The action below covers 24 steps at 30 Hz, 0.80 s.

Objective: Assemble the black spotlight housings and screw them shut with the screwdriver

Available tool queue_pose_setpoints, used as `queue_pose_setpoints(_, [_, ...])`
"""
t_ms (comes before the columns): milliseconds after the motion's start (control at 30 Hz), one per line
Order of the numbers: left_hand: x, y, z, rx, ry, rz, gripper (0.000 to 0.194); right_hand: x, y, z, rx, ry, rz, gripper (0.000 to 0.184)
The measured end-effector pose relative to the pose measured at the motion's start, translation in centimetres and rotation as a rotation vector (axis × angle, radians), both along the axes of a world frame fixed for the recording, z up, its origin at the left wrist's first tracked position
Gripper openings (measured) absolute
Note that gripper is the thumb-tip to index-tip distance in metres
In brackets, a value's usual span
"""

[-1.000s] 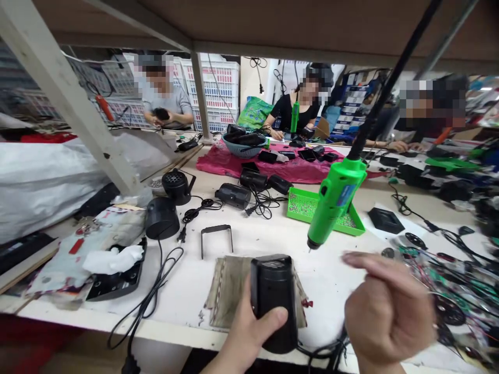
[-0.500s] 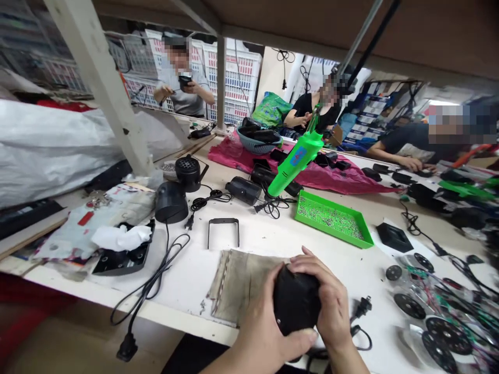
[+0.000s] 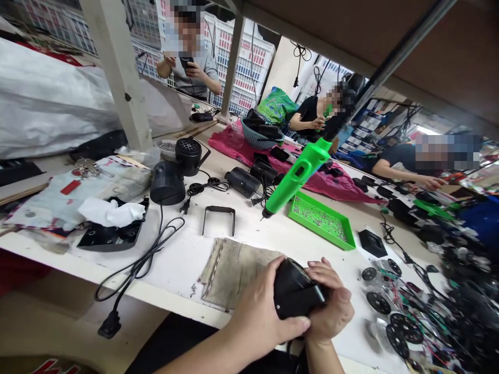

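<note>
A black, rounded plastic housing [image 3: 293,292] with a small screw on its side is between my hands, above the front edge of the table. My left hand [image 3: 262,314] is closed round its left side, thumb along the bottom. Against its right side is my right hand [image 3: 332,311], fingers curled and partly hidden by the housing. A dark cord hangs below. Under and left of my hands lies a folded grey-brown cloth [image 3: 234,267]. A green electric screwdriver [image 3: 298,176] hangs bit down beyond them, and a thin black U-shaped bracket [image 3: 219,210] lies behind the cloth.
A green tray [image 3: 346,241] of small screws lies behind my hands. Black cylindrical housings [image 3: 242,182] and cords lie farther back. Wired parts with black discs [image 3: 405,327] crowd the right. At left are a power cord [image 3: 150,254] and a white post [image 3: 127,78]. Several co-workers sit opposite.
The housing has turned in my hands, and its round end and flat side now show. My right hand has shifted from its top to its right side. The screwdriver has swung and turned.
</note>
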<state>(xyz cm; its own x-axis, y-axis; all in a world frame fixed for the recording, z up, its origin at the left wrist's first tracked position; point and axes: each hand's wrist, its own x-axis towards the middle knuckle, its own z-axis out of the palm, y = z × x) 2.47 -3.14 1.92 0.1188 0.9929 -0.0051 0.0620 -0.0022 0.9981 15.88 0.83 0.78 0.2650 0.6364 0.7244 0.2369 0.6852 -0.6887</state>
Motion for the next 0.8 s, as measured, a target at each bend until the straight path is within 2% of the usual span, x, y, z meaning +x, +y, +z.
queue_pose_setpoints(100, [-0.1,-0.1,-0.1,-0.01,-0.002,0.005,0.089,-0.3,0.1,0.0,-0.024,0.021,0.01,0.042])
queue_pose_setpoints(200, [-0.5,-0.1,0.0,-0.031,0.001,-0.013,0.091,-0.8,0.1,0.2,-0.079,0.111,0.01,0.023])
queue_pose_setpoints(267, [-1.0,0.0,0.2,-0.027,-0.013,-0.05,0.092,-1.0,0.1,0.5,-0.181,0.173,0.04,0.014])
queue_pose_setpoints(433, [-2.2,0.6,0.3,0.029,0.01,-0.209,0.097,-0.6,-0.1,2.1,-0.556,0.194,0.176,0.024])
queue_pose_setpoints(567, [-2.8,0.7,-0.7,0.014,-0.037,-0.265,0.099,-0.7,0.6,3.7,-0.79,0.172,0.356,0.037])
queue_pose_setpoints(667, [-3.2,0.5,-1.9,-0.026,-0.325,-0.239,0.092,-1.2,1.3,4.0,-0.856,0.177,0.473,0.05])
queue_pose_setpoints(800, [-3.9,0.6,-3.2,-0.29,-0.914,-0.086,0.055,-2.4,0.2,2.8,-0.806,0.166,0.507,0.065])
